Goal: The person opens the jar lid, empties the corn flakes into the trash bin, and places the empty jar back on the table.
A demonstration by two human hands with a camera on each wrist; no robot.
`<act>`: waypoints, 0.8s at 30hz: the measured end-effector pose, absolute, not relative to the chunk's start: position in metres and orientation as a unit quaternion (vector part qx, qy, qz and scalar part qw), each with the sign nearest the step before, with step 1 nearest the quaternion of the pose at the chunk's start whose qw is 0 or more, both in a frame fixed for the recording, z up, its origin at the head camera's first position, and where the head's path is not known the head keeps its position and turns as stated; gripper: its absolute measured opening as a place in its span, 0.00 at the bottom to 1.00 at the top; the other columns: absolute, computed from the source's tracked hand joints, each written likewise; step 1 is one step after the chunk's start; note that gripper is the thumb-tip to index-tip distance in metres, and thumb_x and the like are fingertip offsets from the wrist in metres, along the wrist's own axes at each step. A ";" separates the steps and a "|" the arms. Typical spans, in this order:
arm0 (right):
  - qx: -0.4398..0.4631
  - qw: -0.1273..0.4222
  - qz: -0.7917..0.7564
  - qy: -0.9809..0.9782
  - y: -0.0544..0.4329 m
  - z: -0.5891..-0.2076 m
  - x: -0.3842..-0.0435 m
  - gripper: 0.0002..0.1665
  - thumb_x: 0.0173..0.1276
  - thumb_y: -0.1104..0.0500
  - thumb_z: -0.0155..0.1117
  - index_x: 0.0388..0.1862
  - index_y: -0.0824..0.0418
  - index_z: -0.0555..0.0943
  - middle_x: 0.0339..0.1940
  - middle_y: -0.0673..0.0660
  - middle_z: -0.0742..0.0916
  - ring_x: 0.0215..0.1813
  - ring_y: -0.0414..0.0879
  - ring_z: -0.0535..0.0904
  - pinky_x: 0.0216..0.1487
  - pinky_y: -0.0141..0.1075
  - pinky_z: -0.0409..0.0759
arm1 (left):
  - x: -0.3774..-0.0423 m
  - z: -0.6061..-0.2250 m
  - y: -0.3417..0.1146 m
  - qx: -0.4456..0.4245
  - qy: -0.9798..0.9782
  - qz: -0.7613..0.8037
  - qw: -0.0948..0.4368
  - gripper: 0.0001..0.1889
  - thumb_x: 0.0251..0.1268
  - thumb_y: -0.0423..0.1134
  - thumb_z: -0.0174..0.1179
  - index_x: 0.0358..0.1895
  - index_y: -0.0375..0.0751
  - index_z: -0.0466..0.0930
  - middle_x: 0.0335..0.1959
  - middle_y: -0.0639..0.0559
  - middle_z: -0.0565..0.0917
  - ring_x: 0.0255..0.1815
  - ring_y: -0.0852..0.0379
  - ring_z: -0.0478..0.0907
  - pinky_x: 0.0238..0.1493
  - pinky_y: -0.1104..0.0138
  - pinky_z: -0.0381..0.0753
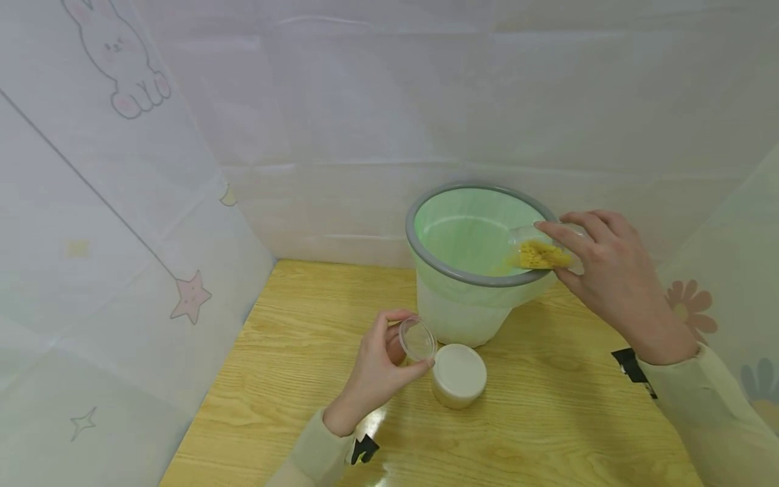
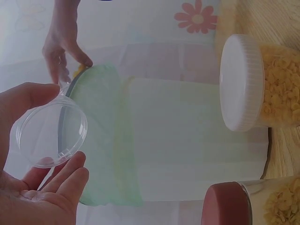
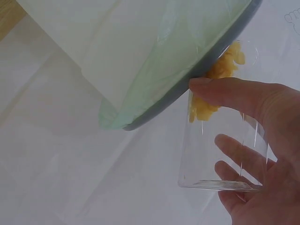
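Observation:
My right hand [image 1: 617,270] grips a clear plastic jar [image 3: 206,154] laid on its side, its mouth over the right rim of a trash can [image 1: 462,314]. Yellow flakes [image 1: 541,255] are gathered at the mouth end, and some blur downward into the can. In the right wrist view, the thumb presses along the jar near the grey rim [image 3: 187,84]. A round clear lid [image 1: 417,339] is pinched at its edge between the thumb and fingers of my left hand [image 1: 374,368], in front of the can.
A pale green bag [image 1: 465,216] lines the can. Just in front of it on the wooden table [image 1: 316,325] stands a white-lidded jar [image 1: 460,373] of yellow flakes. The left wrist view also has a red-lidded jar [image 2: 228,205]. Printed sheets [image 1: 365,122] hang behind the table.

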State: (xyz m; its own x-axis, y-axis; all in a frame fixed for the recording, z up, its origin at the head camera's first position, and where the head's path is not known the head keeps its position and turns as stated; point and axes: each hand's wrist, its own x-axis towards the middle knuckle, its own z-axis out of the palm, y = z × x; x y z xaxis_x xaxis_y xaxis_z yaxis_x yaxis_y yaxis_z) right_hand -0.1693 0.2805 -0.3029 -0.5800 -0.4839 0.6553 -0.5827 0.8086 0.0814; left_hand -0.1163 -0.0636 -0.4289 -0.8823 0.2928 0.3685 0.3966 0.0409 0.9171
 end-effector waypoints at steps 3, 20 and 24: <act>0.305 0.346 0.072 -0.885 0.281 -0.302 -0.169 0.49 0.35 0.75 0.85 0.62 0.59 0.82 0.53 0.68 0.81 0.56 0.70 0.71 0.56 0.63 0.68 | -0.115 -0.427 -0.062 -0.232 -0.722 -0.651 0.036 0.37 0.49 0.19 0.75 0.64 0.29 0.66 0.64 0.43 0.75 0.64 0.50 0.76 0.64 0.61 0.75; 0.322 0.338 0.057 -0.883 0.278 -0.298 -0.172 0.49 0.35 0.76 0.84 0.63 0.59 0.82 0.53 0.67 0.81 0.55 0.67 0.73 0.60 0.63 0.68 | -0.120 -0.441 -0.062 -0.235 -0.716 -0.657 0.033 0.38 0.50 0.22 0.77 0.64 0.35 0.67 0.64 0.48 0.74 0.64 0.55 0.76 0.64 0.62 0.74; 0.321 0.336 0.054 -0.884 0.278 -0.298 -0.173 0.49 0.36 0.75 0.84 0.63 0.59 0.81 0.53 0.67 0.81 0.55 0.67 0.73 0.60 0.63 0.67 | -0.119 -0.437 -0.061 -0.228 -0.720 -0.654 0.030 0.39 0.49 0.19 0.76 0.65 0.30 0.66 0.65 0.44 0.74 0.65 0.51 0.76 0.65 0.60 0.74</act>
State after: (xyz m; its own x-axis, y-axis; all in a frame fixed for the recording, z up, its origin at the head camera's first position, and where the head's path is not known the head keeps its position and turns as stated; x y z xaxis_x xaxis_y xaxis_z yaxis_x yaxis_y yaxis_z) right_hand -0.1725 0.2777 -0.2976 -0.5674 -0.5318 0.6287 -0.6044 0.7875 0.1206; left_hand -0.1189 -0.0613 -0.4373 -0.8941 0.2894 0.3419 0.3681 0.0399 0.9289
